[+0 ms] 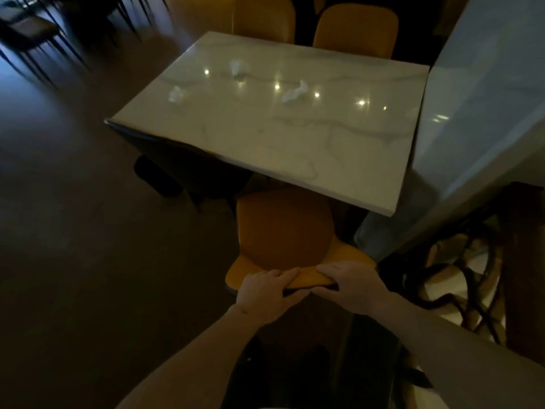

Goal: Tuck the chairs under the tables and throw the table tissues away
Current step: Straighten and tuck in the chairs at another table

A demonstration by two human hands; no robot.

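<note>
An orange chair (283, 231) stands at the near edge of a white marble table (295, 143), its seat partly under the tabletop. My left hand (265, 293) and my right hand (354, 284) both grip the top of the chair's backrest, side by side. Three crumpled white tissues lie on the table: one at the left (176, 95), one at the back (238, 67), one in the middle (295, 92).
Two more orange chairs (355, 29) stand at the table's far side. A dark chair (177, 166) sits tucked under the left end. A second pale table (486, 98) adjoins on the right, with ornate dark legs (460, 278) below. Dark chairs (32, 28) stand at far left.
</note>
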